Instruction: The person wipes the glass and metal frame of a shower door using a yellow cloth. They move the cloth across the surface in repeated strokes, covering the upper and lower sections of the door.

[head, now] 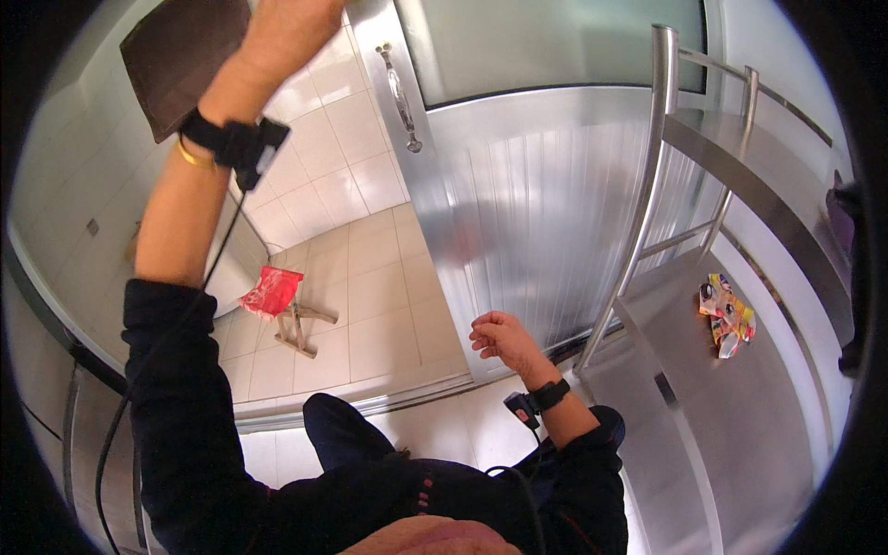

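My left hand (295, 31) is raised at the top edge of the view, where its fingers are cut off, so what it may hold is hidden. Behind its wrist shows a dark brown sheet (177, 66), cloth or panel, against the tiled wall; whether the hand touches it cannot be told. Lower down, my right hand (505, 341) hangs in front of the metal sliding door (534, 208), its fingers loosely curled with nothing visible in them. The door's chrome handle (400, 97) is to the right of my left hand, apart from it.
Through the doorway, a folding stool (272, 293) with a red seat and wooden legs stands on the tiled floor (378, 305). A floor track (361, 402) crosses before my knees. At right is a stainless steel shelf rack (756, 166) with a colourful crumpled wrapper (726, 316) on its lower surface.
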### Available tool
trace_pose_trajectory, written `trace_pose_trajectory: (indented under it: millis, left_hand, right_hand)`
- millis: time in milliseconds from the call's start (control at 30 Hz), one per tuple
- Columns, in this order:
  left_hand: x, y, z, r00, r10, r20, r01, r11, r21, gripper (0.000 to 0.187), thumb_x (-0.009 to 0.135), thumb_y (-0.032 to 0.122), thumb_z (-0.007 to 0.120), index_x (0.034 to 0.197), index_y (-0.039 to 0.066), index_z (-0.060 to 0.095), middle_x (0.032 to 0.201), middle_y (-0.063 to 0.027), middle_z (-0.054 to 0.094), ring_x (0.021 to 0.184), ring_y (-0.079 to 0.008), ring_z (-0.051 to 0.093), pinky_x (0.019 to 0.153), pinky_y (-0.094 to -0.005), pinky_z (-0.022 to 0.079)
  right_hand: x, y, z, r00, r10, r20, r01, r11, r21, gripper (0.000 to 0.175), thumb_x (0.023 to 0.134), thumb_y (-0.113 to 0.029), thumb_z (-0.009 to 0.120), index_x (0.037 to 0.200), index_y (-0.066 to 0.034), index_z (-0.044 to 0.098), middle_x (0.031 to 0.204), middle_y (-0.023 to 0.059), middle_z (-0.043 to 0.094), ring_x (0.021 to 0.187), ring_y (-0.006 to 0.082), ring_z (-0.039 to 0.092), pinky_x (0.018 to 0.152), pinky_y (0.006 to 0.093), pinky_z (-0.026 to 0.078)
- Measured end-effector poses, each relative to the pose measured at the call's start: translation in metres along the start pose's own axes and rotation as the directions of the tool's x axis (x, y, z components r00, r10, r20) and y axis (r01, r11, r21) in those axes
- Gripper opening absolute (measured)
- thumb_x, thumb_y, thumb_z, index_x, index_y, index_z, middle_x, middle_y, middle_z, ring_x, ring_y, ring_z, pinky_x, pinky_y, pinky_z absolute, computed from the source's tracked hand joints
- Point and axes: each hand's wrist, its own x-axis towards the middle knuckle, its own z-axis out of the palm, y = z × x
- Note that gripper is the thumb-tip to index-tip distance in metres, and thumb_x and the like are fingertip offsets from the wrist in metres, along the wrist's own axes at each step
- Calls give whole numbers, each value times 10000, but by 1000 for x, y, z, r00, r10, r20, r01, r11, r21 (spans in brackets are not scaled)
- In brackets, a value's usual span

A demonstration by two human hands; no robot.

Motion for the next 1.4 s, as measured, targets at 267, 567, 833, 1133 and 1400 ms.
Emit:
trace_pose_trajectory:
  millis: [267,567,833,1133,1400]
  left_hand:
    - [18,-26,-2,812,581,57,-547,722,425,82,778,77,455,820,16,488,965,-157,498,890,-298,473,789,-391,412]
    - [-35,-35,24,847,507,160,-527,761,379,126,694,-53,560,791,14,515,1194,-133,489,1108,-338,476,936,-370,412]
    - [-18,-26,-1,894,334,300,-442,773,455,187,670,-21,624,827,43,547,1176,-152,498,1027,-348,501,859,-391,460]
    - [-9,-33,5,897,434,-85,-363,833,418,196,760,36,478,927,-34,555,1106,-213,514,945,-377,494,819,-397,433]
    - [-95,-32,65,878,443,-181,-321,826,463,168,627,-7,631,763,57,557,1119,-150,504,971,-328,507,787,-376,456]
  right_hand:
    - [2,9,0,999,46,25,-45,997,-61,157,840,-137,560,957,-32,555,835,83,617,680,154,614,556,273,514]
    - [5,21,-2,996,82,33,-78,990,-117,198,814,-155,589,964,-29,558,839,78,618,687,155,610,575,290,519]
    - [1,21,1,996,64,59,-50,975,-218,197,810,-158,572,954,-23,560,818,65,610,688,155,607,575,287,514]
    - [4,21,-2,994,66,84,-38,954,-296,168,813,-143,585,933,-28,560,820,60,604,700,152,604,559,286,510]
    - [3,29,-1,995,76,64,-50,942,-332,192,801,-146,584,928,-2,572,796,63,599,682,159,605,548,281,517]
